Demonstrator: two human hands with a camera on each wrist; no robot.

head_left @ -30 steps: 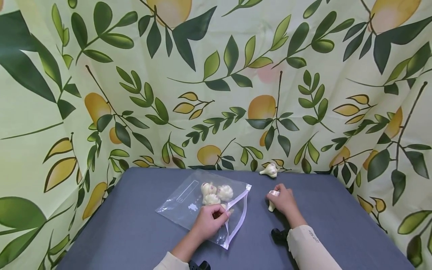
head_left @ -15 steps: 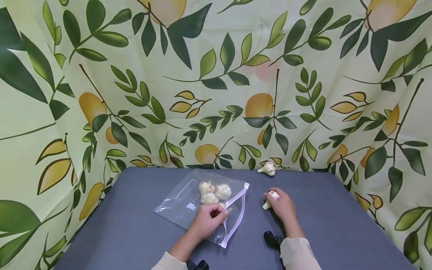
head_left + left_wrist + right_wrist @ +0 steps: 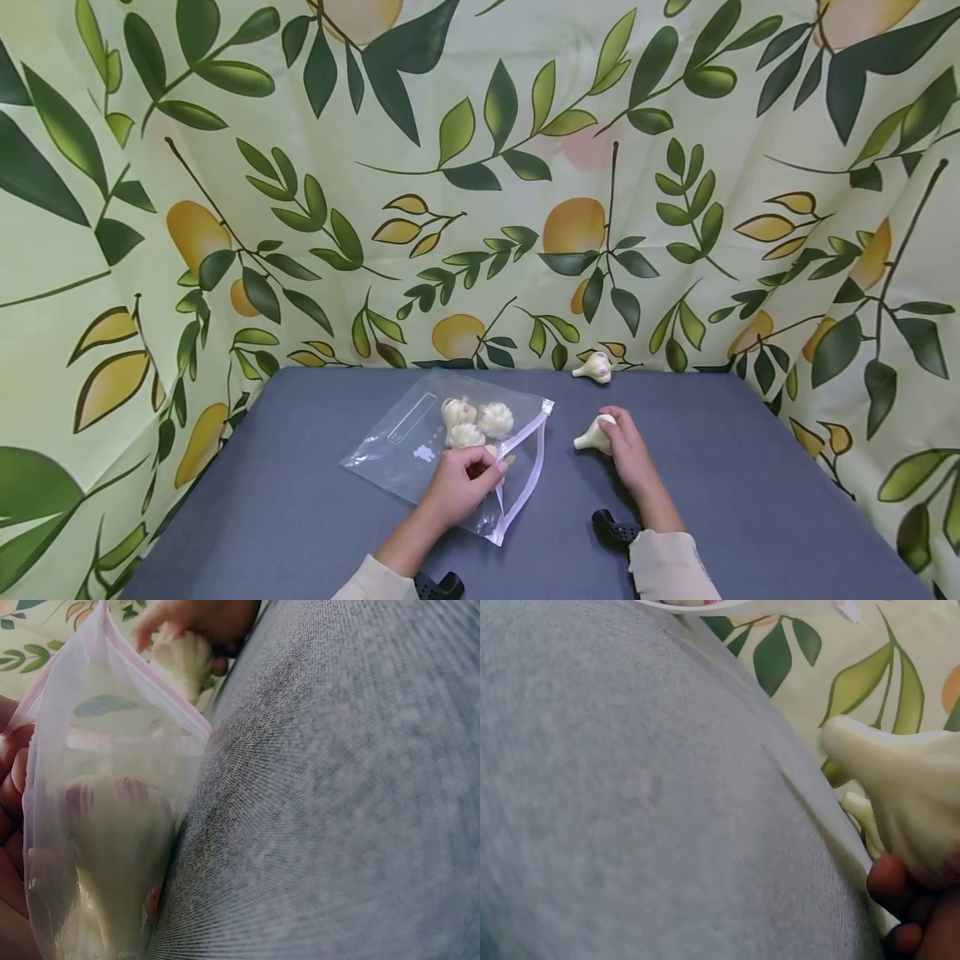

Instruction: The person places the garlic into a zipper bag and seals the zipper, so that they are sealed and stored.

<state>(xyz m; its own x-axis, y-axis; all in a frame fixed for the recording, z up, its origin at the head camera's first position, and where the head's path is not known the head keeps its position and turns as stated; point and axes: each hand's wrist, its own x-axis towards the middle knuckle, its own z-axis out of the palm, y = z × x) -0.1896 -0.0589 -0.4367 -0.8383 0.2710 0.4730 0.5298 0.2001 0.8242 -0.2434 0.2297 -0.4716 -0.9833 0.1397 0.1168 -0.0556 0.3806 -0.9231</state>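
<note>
A clear zip bag [image 3: 390,450] lies on the table, its pale pink-white zip edge [image 3: 528,492] spread apart on the right side. Several garlic bulbs [image 3: 495,420] rest inside it; one bagged bulb [image 3: 120,832] fills the lower left of the left wrist view. My left hand [image 3: 459,487] pinches the bag near its mouth. Just right of the bag, my right hand [image 3: 632,454] holds a garlic bulb [image 3: 592,436] with its stem pointing left toward the mouth. The right wrist view shows this held bulb [image 3: 907,787] close up, fingertips [image 3: 889,876] against its underside.
Another garlic bulb [image 3: 597,367] sits at the table's back edge, against the leaf-and-fruit printed cloth [image 3: 480,208]. Grey-blue fabric covers the table [image 3: 300,517]. Black wrist mounts [image 3: 615,529] show below both hands.
My right hand has lifted and turned its garlic bulb, so the stem swings from pointing down to pointing left, nearer the bag. My left hand keeps its place on the bag.
</note>
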